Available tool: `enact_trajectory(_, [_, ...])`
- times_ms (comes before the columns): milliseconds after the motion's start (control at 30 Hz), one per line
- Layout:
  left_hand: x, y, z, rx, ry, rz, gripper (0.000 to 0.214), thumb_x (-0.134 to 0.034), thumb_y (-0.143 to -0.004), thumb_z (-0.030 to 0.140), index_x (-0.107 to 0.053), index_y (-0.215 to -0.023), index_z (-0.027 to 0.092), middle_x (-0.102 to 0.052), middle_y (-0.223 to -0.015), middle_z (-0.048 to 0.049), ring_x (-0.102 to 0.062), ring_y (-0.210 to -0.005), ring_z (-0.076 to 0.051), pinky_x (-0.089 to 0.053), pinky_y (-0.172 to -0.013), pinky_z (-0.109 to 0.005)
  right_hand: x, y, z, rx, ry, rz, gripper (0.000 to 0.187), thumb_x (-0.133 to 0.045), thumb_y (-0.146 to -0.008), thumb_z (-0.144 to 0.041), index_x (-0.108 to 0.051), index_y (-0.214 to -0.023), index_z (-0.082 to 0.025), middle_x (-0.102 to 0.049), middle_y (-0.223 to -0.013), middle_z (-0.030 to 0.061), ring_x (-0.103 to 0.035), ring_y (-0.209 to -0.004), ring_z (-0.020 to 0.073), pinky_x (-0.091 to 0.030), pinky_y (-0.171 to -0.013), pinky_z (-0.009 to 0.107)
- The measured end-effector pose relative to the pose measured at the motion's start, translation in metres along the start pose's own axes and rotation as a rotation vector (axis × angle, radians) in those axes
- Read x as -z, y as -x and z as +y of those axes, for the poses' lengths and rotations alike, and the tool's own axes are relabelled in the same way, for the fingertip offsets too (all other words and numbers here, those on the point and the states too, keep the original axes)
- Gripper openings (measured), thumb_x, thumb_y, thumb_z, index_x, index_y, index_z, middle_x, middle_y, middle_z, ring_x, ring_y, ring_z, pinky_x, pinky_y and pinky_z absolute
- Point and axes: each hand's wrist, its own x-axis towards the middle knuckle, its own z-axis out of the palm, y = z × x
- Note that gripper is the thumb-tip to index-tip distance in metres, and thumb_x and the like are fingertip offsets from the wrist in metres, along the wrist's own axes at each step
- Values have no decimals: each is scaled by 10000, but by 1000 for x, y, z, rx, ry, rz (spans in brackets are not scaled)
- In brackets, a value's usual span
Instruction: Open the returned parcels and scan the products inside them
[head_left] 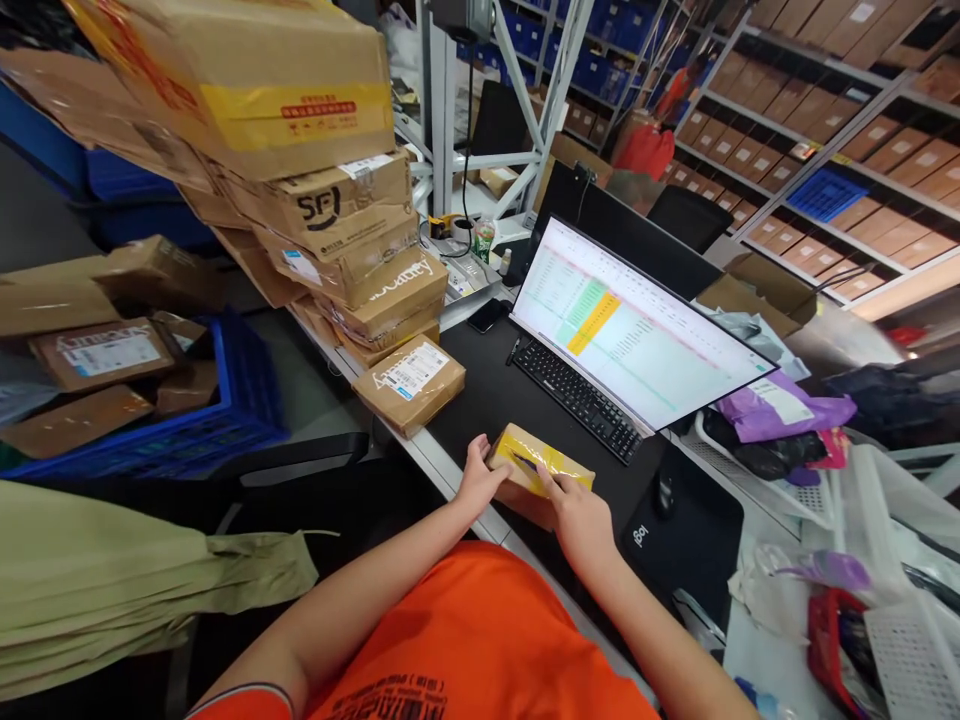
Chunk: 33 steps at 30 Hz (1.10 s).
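A small cardboard box (555, 458) with yellow tape over its top lies at the desk's front edge. My left hand (481, 475) grips its left end, the thumb lying toward the top face. In my right hand (581, 515) is a slim dark box cutter (527, 462), mostly covered by the fingers, its tip at the yellow tape. The index finger stretches along the tool, close over the box top. Just behind my left hand sits another taped carton (411, 384) with a white label, apart from the box I hold.
A tall stack of cartons (352, 210) rises at the left. A monitor (630, 330), keyboard (577, 400) and mouse (664, 493) stand to the right. A blue crate (255, 390) of parcels is at far left. A person in red (649, 145) is near the shelves.
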Motion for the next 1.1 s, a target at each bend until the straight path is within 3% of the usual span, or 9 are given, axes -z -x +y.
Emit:
enact_trajectory(233, [4,-2,3,-15,-60,-29,875,-831,-641,300,-362,-1365,153,-380,-1523,-251,-395,-1449,-350,-348,-1185,-496,3,-5,-26,-79,120,-20,579,-374,-970,-78,-421,-1526,-233,-686,-1099,135,-694,-920,234,-544,-717,316])
enact_trajectory(400, [11,-6,9,-48,-166,-47,899,-788,-652,276,-348,-1427,161,-333,-1556,-221,-363,-1460,-360,-308,-1199,-528,-13,36,0,-188,159,-50,624,-408,-936,-37,-441,-1515,-266,-691,-1047,119,-687,-876,213,-507,-654,276])
enact_trajectory(500, [17,-5,25,-191,-374,-93,930,-752,-682,266,-319,-1498,161,-237,-1615,-218,-232,-1522,-354,-198,-1239,-546,-26,68,23,-290,185,-60,661,-412,-903,1,-458,-1505,-268,-693,-1005,102,-681,-844,204,-489,-624,269])
enact_trajectory(600, [17,-11,50,-401,-734,-277,914,-696,-714,203,-317,-1545,223,-92,-1682,-174,-84,-1558,-362,-103,-1238,-608,-36,93,42,-367,174,-71,694,-404,-879,27,-466,-1501,-274,-693,-979,96,-680,-837,202,-470,-612,263])
enact_trajectory(700, [7,-24,76,-529,-1033,-616,840,-626,-719,111,-412,-1512,283,-209,-1676,-111,-109,-1558,-344,-48,-1229,-636,-50,111,62,-517,105,-93,656,-361,-883,20,-530,-1457,-247,-691,-950,104,-687,-822,228,-458,-598,286])
enact_trajectory(767, [-5,-34,88,-571,-1177,-831,763,-654,-750,154,-462,-1479,275,-356,-1619,-119,-233,-1532,-331,-98,-1229,-630,-64,118,76,-652,-59,-47,593,-351,-916,-38,-552,-1437,-239,-700,-975,106,-696,-818,234,-467,-607,296])
enact_trajectory(833, [-18,-40,95,-639,-1300,-942,699,-722,-779,257,-502,-1442,232,-469,-1542,-155,-377,-1467,-336,-146,-1227,-620,-81,118,85,-746,-362,121,498,-384,-958,-179,-567,-1419,-227,-712,-1087,112,-704,-899,240,-511,-681,314])
enact_trajectory(967, [-37,-36,95,-848,-1523,-967,530,-714,-862,354,-584,-1325,130,-645,-1311,-206,-588,-1261,-328,-256,-1209,-555,-114,78,75,-827,-1142,546,593,-592,-810,-507,-657,-1256,-122,-726,-1130,141,-685,-1033,284,-552,-873,370])
enact_trajectory(1100, [-37,-28,91,-889,-1655,-969,485,-644,-919,386,-611,-1273,56,-687,-1158,-244,-666,-1073,-358,-534,-927,-490,-128,11,47,-785,-1651,630,811,-800,-556,-522,-626,-1247,-135,-729,-1066,119,-685,-1033,314,-567,-886,398])
